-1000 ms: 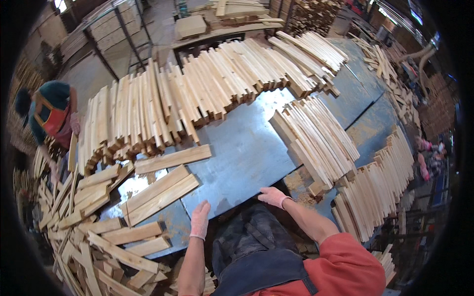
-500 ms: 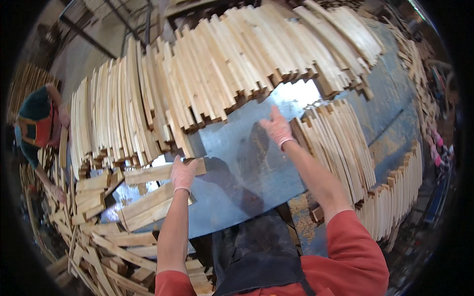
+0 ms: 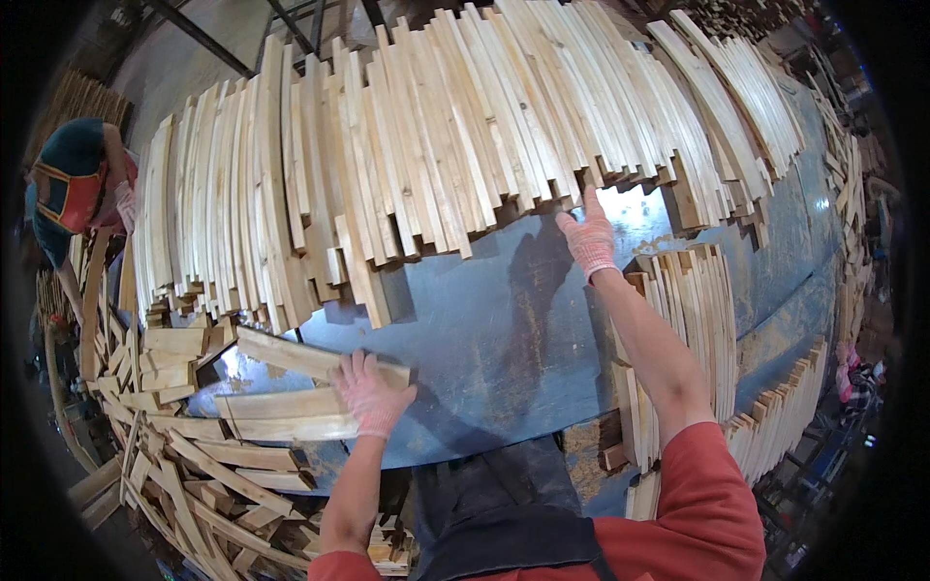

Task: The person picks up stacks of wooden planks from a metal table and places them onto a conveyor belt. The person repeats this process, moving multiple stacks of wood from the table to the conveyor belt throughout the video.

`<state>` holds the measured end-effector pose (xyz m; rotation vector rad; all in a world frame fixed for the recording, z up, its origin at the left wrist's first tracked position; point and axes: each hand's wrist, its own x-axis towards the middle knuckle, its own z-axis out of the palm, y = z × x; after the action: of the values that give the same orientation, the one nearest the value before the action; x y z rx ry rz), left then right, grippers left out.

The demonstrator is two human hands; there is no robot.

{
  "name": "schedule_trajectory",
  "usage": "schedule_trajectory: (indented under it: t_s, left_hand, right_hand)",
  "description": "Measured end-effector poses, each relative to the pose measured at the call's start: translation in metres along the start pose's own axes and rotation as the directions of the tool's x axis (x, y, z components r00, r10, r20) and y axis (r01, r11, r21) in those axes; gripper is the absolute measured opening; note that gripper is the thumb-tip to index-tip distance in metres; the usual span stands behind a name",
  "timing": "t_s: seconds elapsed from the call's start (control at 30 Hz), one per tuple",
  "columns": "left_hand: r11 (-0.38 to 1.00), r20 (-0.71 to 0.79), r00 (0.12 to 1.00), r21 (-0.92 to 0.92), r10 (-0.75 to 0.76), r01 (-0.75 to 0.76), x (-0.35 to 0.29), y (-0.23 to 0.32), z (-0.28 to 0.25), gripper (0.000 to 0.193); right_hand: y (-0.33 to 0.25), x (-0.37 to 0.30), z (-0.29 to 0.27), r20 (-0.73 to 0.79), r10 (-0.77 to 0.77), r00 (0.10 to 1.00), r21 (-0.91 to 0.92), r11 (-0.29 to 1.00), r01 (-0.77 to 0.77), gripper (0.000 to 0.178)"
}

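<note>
Left hand (image 3: pixel 371 395) lies flat, fingers spread, on short boards (image 3: pixel 291 412) at the near-left of the blue table (image 3: pixel 484 329). Right hand (image 3: pixel 588 235) reaches far, fingertips at the slat pile (image 3: pixel 465 145); whether they grip a slat is hard to tell. Best taken by one slat's end, drawn straight back, left hand steadying the boards.

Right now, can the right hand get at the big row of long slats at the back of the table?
Probably yes: the right hand already has its fingers at the row of long slats, nothing between them.
</note>
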<state>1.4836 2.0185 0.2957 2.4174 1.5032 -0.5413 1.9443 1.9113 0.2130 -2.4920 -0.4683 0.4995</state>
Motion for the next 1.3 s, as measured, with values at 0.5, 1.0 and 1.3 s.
schedule_trajectory:
  t_s: [0.5, 1.0, 1.3]
  left_hand:
    - [0.965, 0.038, 0.996, -0.249, -0.08, 0.087, -0.009, -0.072, -0.015, 0.088]
    - [0.841, -0.017, 0.95, -0.469, -0.313, 0.269, 0.168, 0.012, -0.004, 0.061]
    - [0.857, -0.066, 0.963, -0.475, -0.262, 0.201, 0.125, 0.018, -0.005, 0.05]
  right_hand:
    - [0.008, 0.06, 0.003, 0.212, -0.059, 0.976, -0.172, 0.98, 0.096, 0.043]
    - [-0.016, 0.052, 0.007, 0.189, -0.017, 0.982, -0.322, 0.943, 0.078, 0.039]
    - [0.027, 0.024, 0.008, 0.237, -0.048, 0.97, -0.278, 0.954, 0.115, 0.038]
